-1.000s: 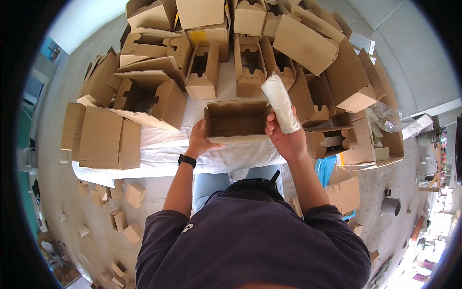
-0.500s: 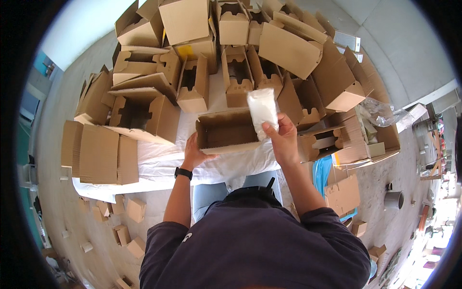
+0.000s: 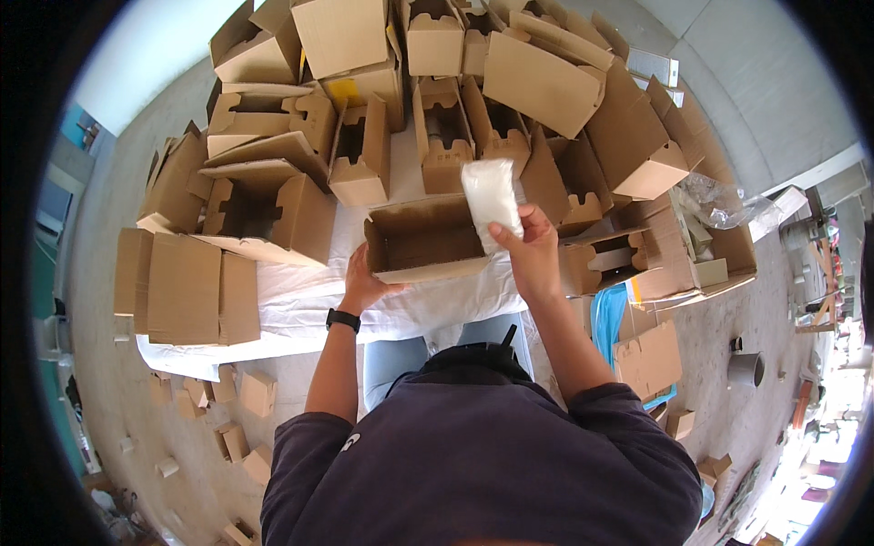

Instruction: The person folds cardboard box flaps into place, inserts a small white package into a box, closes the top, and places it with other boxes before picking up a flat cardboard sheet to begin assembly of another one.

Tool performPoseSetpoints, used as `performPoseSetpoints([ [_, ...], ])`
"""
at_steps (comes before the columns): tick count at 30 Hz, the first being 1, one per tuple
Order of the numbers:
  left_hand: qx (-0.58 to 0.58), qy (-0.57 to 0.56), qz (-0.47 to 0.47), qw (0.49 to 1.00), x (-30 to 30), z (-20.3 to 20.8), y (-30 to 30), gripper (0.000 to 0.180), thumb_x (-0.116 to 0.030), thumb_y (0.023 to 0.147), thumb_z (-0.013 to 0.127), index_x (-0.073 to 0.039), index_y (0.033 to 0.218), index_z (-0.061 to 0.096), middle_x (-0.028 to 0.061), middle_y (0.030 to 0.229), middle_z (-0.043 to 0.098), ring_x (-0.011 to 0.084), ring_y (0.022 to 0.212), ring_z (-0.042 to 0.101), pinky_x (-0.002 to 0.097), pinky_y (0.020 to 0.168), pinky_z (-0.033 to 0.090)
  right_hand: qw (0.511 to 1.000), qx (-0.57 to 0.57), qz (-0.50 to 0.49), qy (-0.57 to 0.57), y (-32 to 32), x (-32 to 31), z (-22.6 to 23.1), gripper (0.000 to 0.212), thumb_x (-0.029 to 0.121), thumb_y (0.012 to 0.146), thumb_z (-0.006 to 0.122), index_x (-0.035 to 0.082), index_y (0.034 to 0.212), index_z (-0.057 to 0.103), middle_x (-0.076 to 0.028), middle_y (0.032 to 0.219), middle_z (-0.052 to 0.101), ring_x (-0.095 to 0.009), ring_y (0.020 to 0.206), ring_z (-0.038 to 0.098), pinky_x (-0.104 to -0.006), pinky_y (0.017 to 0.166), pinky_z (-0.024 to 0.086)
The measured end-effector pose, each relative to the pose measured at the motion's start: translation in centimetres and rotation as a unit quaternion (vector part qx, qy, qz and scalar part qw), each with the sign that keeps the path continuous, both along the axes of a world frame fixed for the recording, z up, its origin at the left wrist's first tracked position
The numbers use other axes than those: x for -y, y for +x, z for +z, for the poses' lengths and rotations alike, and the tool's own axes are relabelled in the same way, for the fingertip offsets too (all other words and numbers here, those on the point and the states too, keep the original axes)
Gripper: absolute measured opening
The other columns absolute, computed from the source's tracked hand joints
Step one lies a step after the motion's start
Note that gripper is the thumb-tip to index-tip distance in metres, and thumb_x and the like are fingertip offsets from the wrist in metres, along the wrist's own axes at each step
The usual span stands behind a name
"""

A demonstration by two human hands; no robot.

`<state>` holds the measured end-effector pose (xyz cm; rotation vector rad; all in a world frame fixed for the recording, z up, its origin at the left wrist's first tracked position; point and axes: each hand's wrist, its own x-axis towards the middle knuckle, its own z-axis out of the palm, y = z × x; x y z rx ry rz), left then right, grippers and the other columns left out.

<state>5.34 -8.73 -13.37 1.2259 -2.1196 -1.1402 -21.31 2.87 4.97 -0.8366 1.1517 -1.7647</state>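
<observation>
An open-topped brown cardboard box (image 3: 437,270) rests on the white-covered table in front of me, its inside dark and seemingly bare. My left hand (image 3: 366,280) grips the box at its near left corner, thumb along the front wall. Between the thumb and fingers of my right hand (image 3: 535,247) is a white plastic-wrapped packet (image 3: 490,196), held upright over the box's right end. The packet hides that end of the box, and its contents cannot be made out beyond their white colour.
Many open cardboard boxes (image 3: 360,164) crowd the table behind and on both sides. At right, a large carton (image 3: 710,293) holds clear plastic wrap (image 3: 719,205). A white cloth (image 3: 300,296) covers the table. Small boxes (image 3: 259,393) and a grey cylindrical container (image 3: 746,369) are on the floor.
The scene has shifted slightly up and left in the view. Both hands keep their hold, and the packet stays at the box's right end.
</observation>
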Motion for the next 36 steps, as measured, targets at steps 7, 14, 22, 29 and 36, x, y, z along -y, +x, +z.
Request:
performPoseSetpoints([
  [7, -0.006, -0.023, 0.028, 0.999, -0.3, 0.1, -0.2, 0.105, -0.044, 0.045, 0.090, -0.006, 0.133, 0.046, 0.0165, 0.135, 0.049, 0.0327, 0.128, 0.042, 0.0417, 0.109, 0.032, 0.990, -0.110, 0.062, -0.069, -0.2, 1.8, 2.8, 0.030, 0.005, 0.089, 0.063, 0.000, 0.117, 0.053, -0.008, 0.097, 0.066, -0.017, 0.088, 0.062, -0.0283, 0.081, 0.048],
  [14, -0.011, -0.011, 0.028, 0.999, -0.7, 0.3, 0.1, 0.106, -0.043, 0.047, 0.089, -0.007, 0.136, 0.043, 0.0153, 0.136, 0.049, 0.0329, 0.130, 0.040, 0.0416, 0.110, 0.030, 0.598, -0.717, 0.355, 0.054, 2.1, 5.6, 5.6, 0.023, 0.011, 0.084, 0.063, 0.006, 0.105, 0.054, -0.019, 0.088, 0.066, -0.039, 0.085, 0.063, -0.0456, 0.071, 0.050],
  [22, 0.041, -0.064, 0.049, 0.996, -1.7, 4.1, -0.7, 0.105, -0.042, 0.049, 0.088, -0.008, 0.137, 0.042, 0.0150, 0.136, 0.049, 0.0334, 0.130, 0.039, 0.0420, 0.110, 0.030, 0.443, -0.770, 0.445, 0.112, 4.2, 10.5, -0.9, 0.030, 0.005, 0.083, 0.055, 0.000, 0.113, 0.055, -0.021, 0.091, 0.067, -0.037, 0.088, 0.066, -0.0469, 0.077, 0.052],
  [29, 0.065, -0.081, 0.020, 0.994, -1.3, 3.4, -0.4, 0.106, -0.043, 0.049, 0.088, -0.007, 0.137, 0.040, 0.0151, 0.136, 0.048, 0.0338, 0.130, 0.040, 0.0422, 0.110, 0.030, 0.540, -0.719, 0.431, 0.076, 2.8, 9.9, 1.1, 0.028, 0.003, 0.085, 0.053, 0.001, 0.112, 0.060, -0.020, 0.098, 0.067, -0.035, 0.096, 0.064, -0.0411, 0.080, 0.052],
  [36, 0.063, -0.062, 0.010, 0.996, -0.9, 2.5, -0.4, 0.106, -0.043, 0.050, 0.087, -0.007, 0.138, 0.040, 0.0144, 0.136, 0.048, 0.0331, 0.130, 0.040, 0.0416, 0.109, 0.030, 0.923, -0.302, 0.238, -0.020, -2.6, 4.5, 4.7, 0.023, -0.002, 0.093, 0.046, 0.002, 0.112, 0.060, -0.009, 0.104, 0.067, -0.024, 0.100, 0.063, -0.0356, 0.089, 0.049],
])
